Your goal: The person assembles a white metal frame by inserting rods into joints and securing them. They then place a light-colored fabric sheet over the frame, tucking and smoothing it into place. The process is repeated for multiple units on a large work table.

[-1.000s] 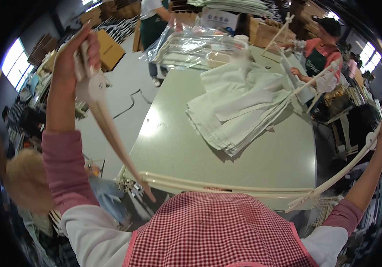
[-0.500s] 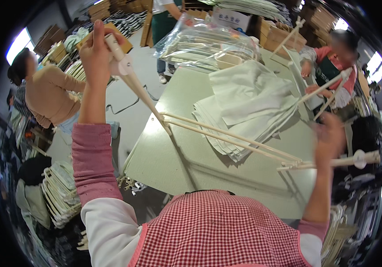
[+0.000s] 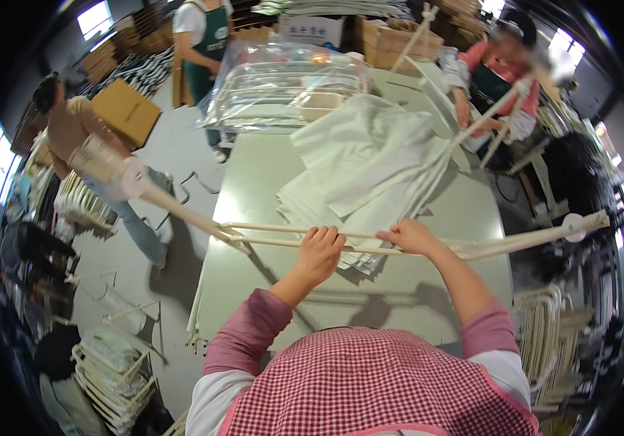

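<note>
A cream folding tube frame (image 3: 181,212) stretches from left to right in front of me, above the green-grey table (image 3: 428,309). Its two thin parallel rods cross the middle, and a round white disc sits near each outer end. My left hand (image 3: 321,254) is closed around the rods left of centre. Right of it, my right hand (image 3: 410,237) closes on the same rods, thumb pointing left. Directly beyond my hands lies a fanned pile of pale green-white cloth panels (image 3: 381,156); its near edge shows behind the rods.
A clear plastic bag of frames (image 3: 254,91) lies at the table's far end. At the far right a co-worker (image 3: 501,87) handles another cream frame (image 3: 488,120). Further people are at the back and left. Stacked frames stand lower left (image 3: 112,378) and lower right (image 3: 544,341).
My left hand has come down from the frame's raised left end to its middle rods. My right hand has moved left from the right end onto them. The left end has swung lower and outward.
</note>
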`<state>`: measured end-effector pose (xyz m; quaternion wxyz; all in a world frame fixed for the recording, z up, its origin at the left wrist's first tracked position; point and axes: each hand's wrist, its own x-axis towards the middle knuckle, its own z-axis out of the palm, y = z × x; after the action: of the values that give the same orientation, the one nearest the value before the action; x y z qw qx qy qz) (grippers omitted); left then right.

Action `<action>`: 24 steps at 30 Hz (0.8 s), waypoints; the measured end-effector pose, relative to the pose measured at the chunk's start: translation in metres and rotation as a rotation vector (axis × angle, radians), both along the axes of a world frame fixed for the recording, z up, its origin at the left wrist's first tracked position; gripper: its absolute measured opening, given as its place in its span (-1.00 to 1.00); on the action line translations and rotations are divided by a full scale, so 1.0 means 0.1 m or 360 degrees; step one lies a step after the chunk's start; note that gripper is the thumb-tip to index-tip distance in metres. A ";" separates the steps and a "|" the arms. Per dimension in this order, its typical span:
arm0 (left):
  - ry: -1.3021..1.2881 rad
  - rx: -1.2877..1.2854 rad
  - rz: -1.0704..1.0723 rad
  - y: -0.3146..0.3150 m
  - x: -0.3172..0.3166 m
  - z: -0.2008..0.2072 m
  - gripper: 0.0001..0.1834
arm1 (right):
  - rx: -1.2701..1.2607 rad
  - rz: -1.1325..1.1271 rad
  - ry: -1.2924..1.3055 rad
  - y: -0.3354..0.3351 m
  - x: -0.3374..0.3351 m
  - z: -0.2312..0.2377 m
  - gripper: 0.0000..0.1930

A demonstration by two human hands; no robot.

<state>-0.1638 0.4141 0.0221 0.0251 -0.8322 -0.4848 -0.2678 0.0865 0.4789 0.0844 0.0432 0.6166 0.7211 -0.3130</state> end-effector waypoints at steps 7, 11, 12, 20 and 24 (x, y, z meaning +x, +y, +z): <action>-0.0032 -0.0368 -0.0280 -0.78 -0.03 0.17 -0.72 | 0.0622 0.0118 -0.0032 0.72 0.03 0.28 -0.30; -0.0019 -0.0681 -0.0208 -1.04 -0.08 0.20 -0.68 | 0.0467 0.0191 -0.0002 0.89 -0.10 -0.21 -0.31; -0.0001 -0.0612 -0.0184 -1.04 -0.09 0.19 -0.67 | 0.0485 0.0173 -0.0021 0.94 -0.12 -0.32 -0.32; -0.0105 -0.0470 -0.0113 -0.83 -0.16 0.19 -0.65 | 0.1853 0.1318 0.0223 1.32 -0.79 -0.78 -0.85; -0.0025 -0.0473 -0.0003 -0.78 -0.17 0.23 -0.59 | 0.1522 0.1257 0.0000 1.05 -0.88 -1.77 -0.90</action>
<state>-0.1809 0.3363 0.0453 -0.1025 -0.8252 -0.5185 -0.1995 -0.0012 0.5843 -0.0924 -0.1254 0.2542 0.9553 0.0843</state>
